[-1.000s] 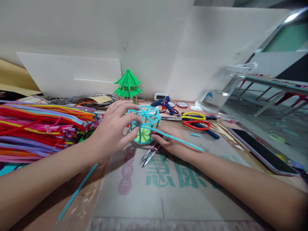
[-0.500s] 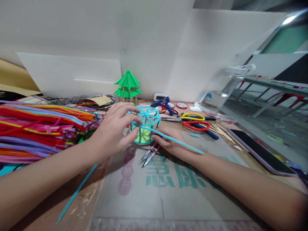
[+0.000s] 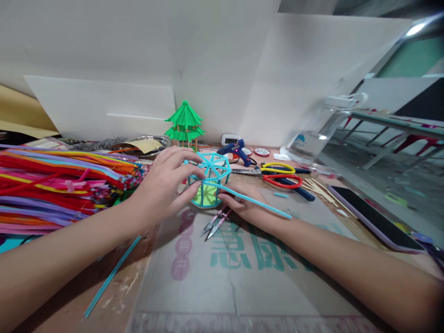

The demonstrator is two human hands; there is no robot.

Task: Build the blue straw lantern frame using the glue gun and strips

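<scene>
A light blue pipe-cleaner frame (image 3: 219,172), with a spoked top, upright posts and a yellow-green base, stands on the cardboard between my hands. My left hand (image 3: 170,182) pinches a long light blue pipe cleaner (image 3: 255,200) between thumb and fingers against the frame's near top edge. The strip's free end slants right, over my right wrist. Low on the frame's right side, my right hand (image 3: 243,201) grips a post with thumb and fingertips; its other fingers are partly hidden. Small pink-handled thread snips (image 3: 215,224) lie just in front of the frame.
Bundles of coloured pipe cleaners (image 3: 58,189) fill the left. Behind stand a green two-tier pavilion (image 3: 185,120) and a blue glue gun (image 3: 237,151). Scissors (image 3: 282,180), wooden sticks (image 3: 322,192), a phone (image 3: 376,217) and a water bottle (image 3: 312,134) are right. Another blue strip (image 3: 113,277) lies front left.
The pipe cleaner's free end has risen slightly, and my left thumb has shifted a little at the frame's edge. My right hand and the frame stay almost still.
</scene>
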